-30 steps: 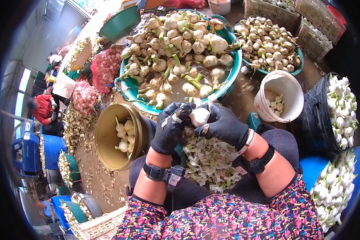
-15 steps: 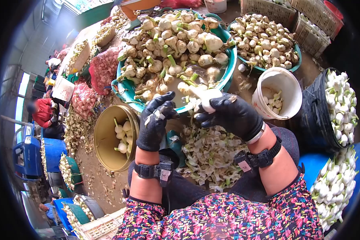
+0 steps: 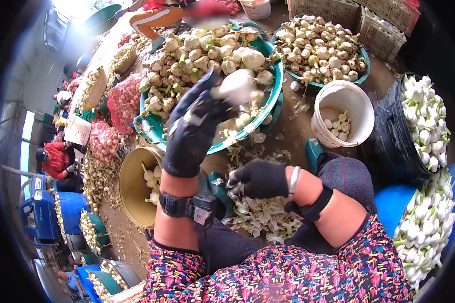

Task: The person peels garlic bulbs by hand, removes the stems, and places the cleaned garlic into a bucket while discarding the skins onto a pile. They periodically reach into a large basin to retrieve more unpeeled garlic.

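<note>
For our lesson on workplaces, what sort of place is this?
Probably a garlic-processing shed: a green tub of untrimmed bulbs, a black barrel of cleaner white ones, and peeled skins heaped between the worker's knees.

The left hand (image 3: 191,129), in a black glove, is up high over the near edge of the big green tub (image 3: 279,76). One finger points up and the others lean to the right; their tips look blurry. The left arm (image 3: 174,227) comes straight up toward the tub. The right hand (image 3: 263,180), in a black glove too, is low, on the near side of the tub, its fingers bent in. The right arm (image 3: 341,219) slants in, also on the tub's near side.
</note>
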`<move>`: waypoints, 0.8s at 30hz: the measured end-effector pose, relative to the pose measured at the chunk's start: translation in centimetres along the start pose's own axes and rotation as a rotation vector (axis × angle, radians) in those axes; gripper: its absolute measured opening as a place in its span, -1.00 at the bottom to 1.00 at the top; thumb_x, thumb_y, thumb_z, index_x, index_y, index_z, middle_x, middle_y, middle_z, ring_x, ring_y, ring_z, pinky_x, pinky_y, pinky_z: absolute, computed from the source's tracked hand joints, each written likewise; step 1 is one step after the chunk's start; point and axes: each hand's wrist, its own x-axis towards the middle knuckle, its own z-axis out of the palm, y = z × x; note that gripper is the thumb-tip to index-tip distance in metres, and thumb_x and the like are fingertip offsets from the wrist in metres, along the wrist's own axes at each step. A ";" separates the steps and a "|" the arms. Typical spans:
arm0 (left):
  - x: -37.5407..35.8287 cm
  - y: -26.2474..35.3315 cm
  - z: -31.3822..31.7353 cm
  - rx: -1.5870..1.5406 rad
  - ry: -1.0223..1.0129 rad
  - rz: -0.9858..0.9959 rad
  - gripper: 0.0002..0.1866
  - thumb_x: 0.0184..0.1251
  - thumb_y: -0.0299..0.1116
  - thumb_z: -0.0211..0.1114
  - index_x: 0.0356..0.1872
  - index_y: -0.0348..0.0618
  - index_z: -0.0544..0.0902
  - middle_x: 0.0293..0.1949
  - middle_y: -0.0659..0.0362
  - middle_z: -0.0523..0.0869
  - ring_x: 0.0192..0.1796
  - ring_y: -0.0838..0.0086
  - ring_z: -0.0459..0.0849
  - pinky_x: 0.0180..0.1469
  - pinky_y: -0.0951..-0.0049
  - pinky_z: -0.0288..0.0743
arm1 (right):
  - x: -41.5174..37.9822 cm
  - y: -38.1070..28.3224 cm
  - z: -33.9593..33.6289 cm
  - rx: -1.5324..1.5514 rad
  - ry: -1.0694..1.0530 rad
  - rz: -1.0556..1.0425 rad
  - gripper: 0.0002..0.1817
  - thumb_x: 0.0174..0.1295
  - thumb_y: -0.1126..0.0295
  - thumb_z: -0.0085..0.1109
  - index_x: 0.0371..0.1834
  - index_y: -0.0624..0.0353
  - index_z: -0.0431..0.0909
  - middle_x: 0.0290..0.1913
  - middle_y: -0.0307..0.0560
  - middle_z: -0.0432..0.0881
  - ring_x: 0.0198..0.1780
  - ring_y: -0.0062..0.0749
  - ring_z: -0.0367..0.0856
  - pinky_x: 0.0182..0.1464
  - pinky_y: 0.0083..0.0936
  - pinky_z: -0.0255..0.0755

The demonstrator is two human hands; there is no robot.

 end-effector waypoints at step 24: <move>-3.9 -1.1 -5.3 0.803 -0.006 -0.249 -0.67 0.06 -0.55 0.27 -0.07 -0.36 0.58 -0.25 0.10 0.67 -0.25 0.41 0.64 -0.18 0.49 0.53 | 2.3 1.2 -2.5 -0.088 0.743 -0.260 -0.58 0.02 0.46 0.25 0.02 0.19 0.49 -0.18 -0.07 0.59 -0.15 -0.40 0.57 -0.03 -0.52 0.44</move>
